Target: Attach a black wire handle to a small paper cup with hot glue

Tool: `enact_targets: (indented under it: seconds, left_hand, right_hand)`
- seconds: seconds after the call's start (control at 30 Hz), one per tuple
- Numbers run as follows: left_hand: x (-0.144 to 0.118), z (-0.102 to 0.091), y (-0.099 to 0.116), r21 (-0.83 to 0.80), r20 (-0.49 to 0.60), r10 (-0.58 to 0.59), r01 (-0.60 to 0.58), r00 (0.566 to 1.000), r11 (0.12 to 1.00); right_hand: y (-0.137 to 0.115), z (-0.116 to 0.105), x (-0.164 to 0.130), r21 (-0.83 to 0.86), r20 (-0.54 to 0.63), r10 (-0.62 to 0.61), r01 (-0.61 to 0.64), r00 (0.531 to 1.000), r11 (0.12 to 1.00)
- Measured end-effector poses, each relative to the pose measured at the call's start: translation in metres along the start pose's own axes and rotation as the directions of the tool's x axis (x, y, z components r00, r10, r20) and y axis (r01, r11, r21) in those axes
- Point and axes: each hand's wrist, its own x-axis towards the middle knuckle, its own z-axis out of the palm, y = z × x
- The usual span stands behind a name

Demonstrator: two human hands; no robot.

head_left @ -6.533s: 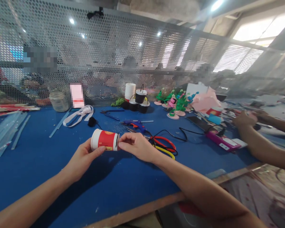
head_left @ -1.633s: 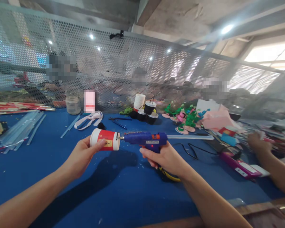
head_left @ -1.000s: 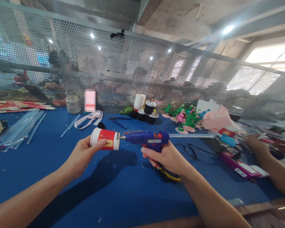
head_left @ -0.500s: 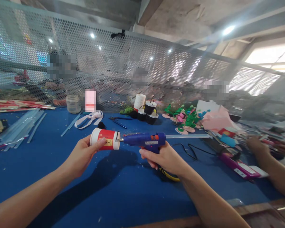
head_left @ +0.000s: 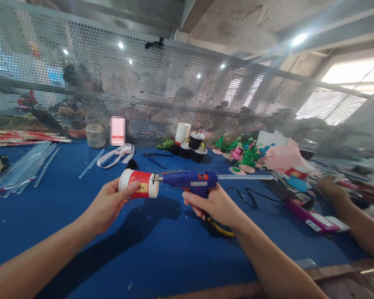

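On its side above the blue table, a red and white paper cup (head_left: 145, 178) is gripped by my left hand (head_left: 112, 199), thumb across its printed label. A dark strip shows near the cup's right end. My right hand (head_left: 210, 201) is wrapped round the handle of a blue glue gun (head_left: 185, 179), whose metal nozzle points left and meets the cup, or nearly so, beside that strip. From the gun's back end a clear glue stick (head_left: 246, 177) sticks out to the right. Some of my right fingers are hidden behind the handle.
Glue sticks (head_left: 28, 166), a jar (head_left: 95, 136), white ribbon (head_left: 116, 155) and pliers (head_left: 156, 158) lie left to centre. Farther back stand black buckets (head_left: 197, 141), stacked cups (head_left: 183, 133) and green craft pieces (head_left: 249, 155). A purple power strip (head_left: 310, 218) sits near another person's hand (head_left: 333, 191).
The gun's nozzle has shifted slightly relative to the cup and now lies nearer the upper side of its right end. Both hands keep their grip. The other person's hand has moved slightly left.
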Motion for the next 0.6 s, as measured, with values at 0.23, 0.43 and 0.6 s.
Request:
enact_targets:
  seconds: [0.23, 0.43, 0.6]
  left_hand:
    - [0.0019, -0.0033, -0.0015, -0.004, 0.019, -0.007, 0.007, 1.000, 1.000]
    - [0.0003, -0.0017, -0.0010, 0.016, 0.040, -0.003, 0.003, 0.999, 1.000]
    - [0.0008, -0.0023, -0.0019, -0.007, 0.024, -0.016, 0.016, 1.000, 1.000]
  right_hand:
    - [-0.0027, 0.0023, -0.0022, -0.013, 0.031, 0.015, -0.015, 0.999, 1.000]
    - [-0.0024, 0.0006, -0.0011, 0.005, -0.013, -0.005, 0.005, 1.000, 1.000]
    - [-0.0037, 0.0008, -0.0010, -0.025, -0.008, 0.016, -0.016, 1.000, 1.000]
